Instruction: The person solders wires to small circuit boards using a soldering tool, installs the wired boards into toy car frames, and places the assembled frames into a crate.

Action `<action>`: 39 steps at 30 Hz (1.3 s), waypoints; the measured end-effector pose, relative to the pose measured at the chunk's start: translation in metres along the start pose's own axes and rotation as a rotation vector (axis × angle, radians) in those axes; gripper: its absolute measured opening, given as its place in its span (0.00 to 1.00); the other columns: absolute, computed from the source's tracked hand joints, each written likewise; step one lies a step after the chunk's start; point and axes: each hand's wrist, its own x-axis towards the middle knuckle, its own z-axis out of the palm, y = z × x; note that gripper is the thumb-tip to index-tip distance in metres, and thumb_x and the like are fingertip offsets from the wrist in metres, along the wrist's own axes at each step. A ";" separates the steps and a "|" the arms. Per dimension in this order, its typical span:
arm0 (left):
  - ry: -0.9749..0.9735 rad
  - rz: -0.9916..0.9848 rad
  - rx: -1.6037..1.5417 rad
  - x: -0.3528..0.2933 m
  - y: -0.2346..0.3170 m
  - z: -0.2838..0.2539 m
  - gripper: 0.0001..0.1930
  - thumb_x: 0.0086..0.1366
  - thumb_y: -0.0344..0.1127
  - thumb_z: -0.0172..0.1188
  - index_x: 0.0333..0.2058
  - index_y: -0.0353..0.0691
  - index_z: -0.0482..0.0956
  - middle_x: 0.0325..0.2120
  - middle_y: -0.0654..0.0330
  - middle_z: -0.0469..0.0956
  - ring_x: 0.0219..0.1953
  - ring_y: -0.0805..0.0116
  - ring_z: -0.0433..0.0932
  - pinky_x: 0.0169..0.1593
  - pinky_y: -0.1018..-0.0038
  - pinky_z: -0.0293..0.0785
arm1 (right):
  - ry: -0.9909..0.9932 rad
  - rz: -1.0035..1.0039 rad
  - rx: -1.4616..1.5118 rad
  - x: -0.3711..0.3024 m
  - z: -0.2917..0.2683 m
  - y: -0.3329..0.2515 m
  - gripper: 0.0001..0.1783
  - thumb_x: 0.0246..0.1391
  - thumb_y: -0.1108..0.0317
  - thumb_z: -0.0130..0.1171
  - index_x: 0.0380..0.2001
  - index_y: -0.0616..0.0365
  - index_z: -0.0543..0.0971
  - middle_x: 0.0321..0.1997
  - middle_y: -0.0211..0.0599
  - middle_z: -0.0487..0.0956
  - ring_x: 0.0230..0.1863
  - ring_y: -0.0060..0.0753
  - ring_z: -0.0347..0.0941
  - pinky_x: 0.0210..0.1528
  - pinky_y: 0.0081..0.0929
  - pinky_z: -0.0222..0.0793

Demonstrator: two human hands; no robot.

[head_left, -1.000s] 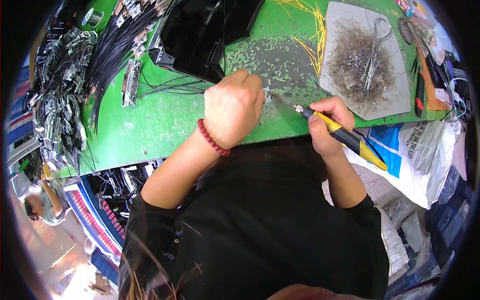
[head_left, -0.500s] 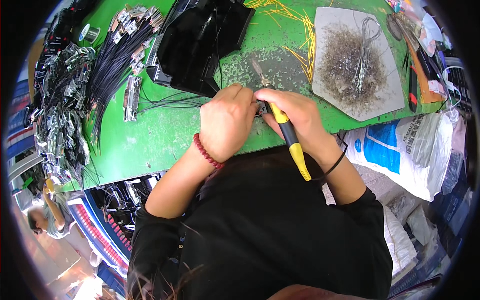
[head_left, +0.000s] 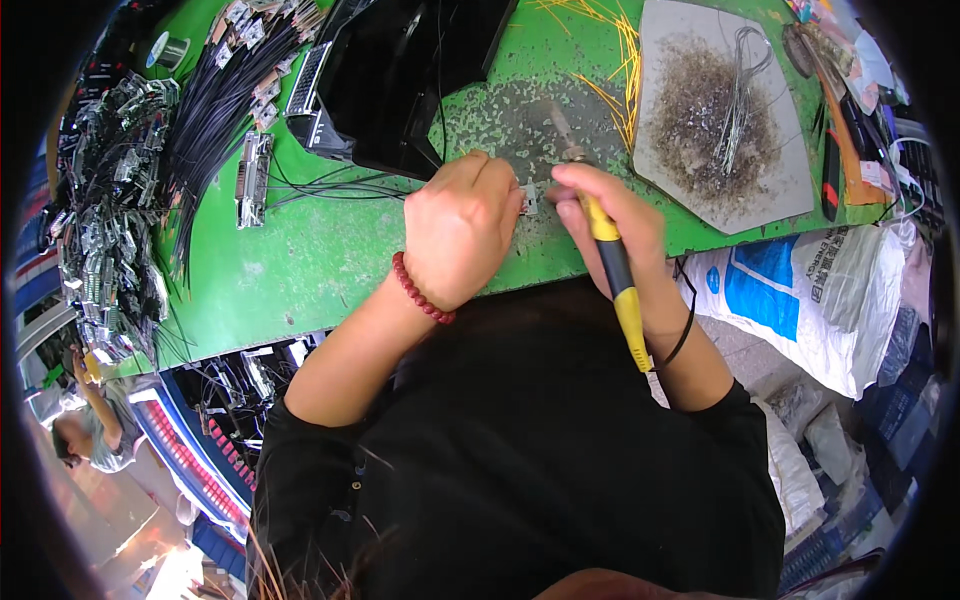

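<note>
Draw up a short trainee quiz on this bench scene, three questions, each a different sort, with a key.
1. Which hand holds the yellow-and-black pen-shaped soldering iron?
2. True or false: the left hand has a dark-red bracelet of round beads at its wrist.
3. What lies on the flat light-grey board?
A) a round spool of silvery wire
B) a bundle of thin silvery strands
C) a large glossy black casing

Key:
1. The right hand
2. True
3. B
</note>
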 end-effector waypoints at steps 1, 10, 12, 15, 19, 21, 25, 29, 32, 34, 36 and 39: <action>0.019 -0.003 -0.012 0.000 0.000 0.000 0.06 0.52 0.27 0.63 0.25 0.39 0.73 0.23 0.56 0.73 0.28 0.55 0.76 0.30 0.65 0.73 | 0.012 0.031 -0.014 -0.003 0.000 0.002 0.19 0.48 0.79 0.63 0.45 0.54 0.77 0.35 0.41 0.81 0.30 0.40 0.79 0.31 0.29 0.72; 0.003 0.001 -0.005 0.000 -0.001 0.000 0.07 0.53 0.28 0.63 0.25 0.39 0.72 0.24 0.56 0.73 0.29 0.56 0.76 0.31 0.65 0.74 | -0.078 -0.074 -0.058 0.000 0.007 0.006 0.16 0.48 0.78 0.61 0.42 0.53 0.76 0.25 0.37 0.78 0.21 0.40 0.74 0.22 0.32 0.67; 0.003 -0.002 -0.011 -0.001 -0.001 0.000 0.07 0.53 0.28 0.63 0.25 0.39 0.72 0.24 0.56 0.72 0.29 0.56 0.76 0.31 0.65 0.74 | -0.123 -0.057 -0.102 -0.002 0.004 0.004 0.14 0.50 0.80 0.60 0.41 0.57 0.76 0.28 0.40 0.79 0.25 0.38 0.77 0.27 0.29 0.71; -0.005 -0.011 -0.003 -0.001 0.000 -0.001 0.07 0.53 0.28 0.63 0.25 0.39 0.72 0.24 0.56 0.72 0.29 0.56 0.76 0.31 0.65 0.74 | -0.162 -0.036 -0.165 -0.001 0.002 0.000 0.11 0.53 0.81 0.58 0.40 0.61 0.76 0.32 0.42 0.81 0.30 0.36 0.80 0.33 0.26 0.75; 0.000 -0.004 -0.012 0.001 -0.001 -0.001 0.06 0.52 0.27 0.63 0.25 0.39 0.73 0.23 0.56 0.73 0.27 0.56 0.76 0.30 0.66 0.73 | -0.048 -0.051 -0.078 0.000 0.008 0.005 0.14 0.51 0.76 0.61 0.42 0.55 0.77 0.28 0.40 0.79 0.26 0.39 0.78 0.27 0.29 0.72; 0.015 -0.013 -0.020 0.002 0.001 -0.003 0.05 0.52 0.26 0.63 0.24 0.38 0.75 0.22 0.56 0.74 0.26 0.55 0.76 0.29 0.66 0.72 | 0.008 0.023 0.071 -0.004 0.004 0.005 0.14 0.54 0.75 0.60 0.44 0.57 0.76 0.31 0.41 0.81 0.31 0.34 0.81 0.32 0.25 0.75; 0.022 -0.023 -0.019 0.004 0.001 -0.001 0.06 0.51 0.27 0.65 0.22 0.39 0.74 0.21 0.58 0.74 0.24 0.57 0.76 0.28 0.66 0.72 | 0.048 0.232 0.165 -0.010 -0.018 -0.010 0.20 0.63 0.61 0.52 0.52 0.64 0.70 0.33 0.44 0.82 0.29 0.19 0.73 0.32 0.16 0.64; 0.015 -0.045 0.014 0.003 0.004 -0.003 0.07 0.50 0.27 0.65 0.21 0.39 0.74 0.20 0.58 0.73 0.23 0.57 0.75 0.26 0.66 0.71 | 0.030 0.116 0.126 -0.011 -0.030 -0.013 0.26 0.59 0.57 0.59 0.51 0.69 0.74 0.35 0.44 0.81 0.30 0.28 0.77 0.34 0.22 0.72; 0.036 -0.013 -0.002 0.005 0.003 -0.001 0.07 0.49 0.26 0.65 0.21 0.39 0.74 0.20 0.58 0.73 0.23 0.57 0.75 0.26 0.67 0.71 | 0.137 0.087 0.159 -0.021 -0.030 0.000 0.24 0.59 0.55 0.55 0.44 0.69 0.79 0.30 0.40 0.79 0.26 0.28 0.73 0.30 0.23 0.67; 0.037 -0.014 -0.003 0.006 0.004 -0.001 0.07 0.49 0.26 0.65 0.21 0.39 0.74 0.20 0.58 0.73 0.22 0.57 0.75 0.26 0.67 0.71 | 0.164 0.139 0.195 -0.027 -0.028 0.002 0.22 0.58 0.58 0.56 0.44 0.69 0.79 0.28 0.37 0.78 0.25 0.24 0.71 0.29 0.22 0.65; 0.040 -0.017 -0.005 0.006 0.004 -0.001 0.07 0.49 0.26 0.65 0.20 0.39 0.74 0.20 0.58 0.73 0.22 0.57 0.75 0.26 0.67 0.71 | 0.226 0.284 0.254 -0.032 -0.025 -0.001 0.14 0.52 0.67 0.58 0.38 0.67 0.77 0.24 0.29 0.75 0.23 0.15 0.65 0.25 0.17 0.60; 0.038 -0.015 -0.012 0.006 0.003 0.000 0.06 0.49 0.25 0.64 0.20 0.38 0.74 0.20 0.58 0.73 0.22 0.57 0.75 0.26 0.67 0.71 | 0.259 0.276 0.365 -0.033 -0.022 0.002 0.09 0.49 0.71 0.60 0.32 0.64 0.74 0.23 0.26 0.73 0.22 0.11 0.62 0.24 0.14 0.57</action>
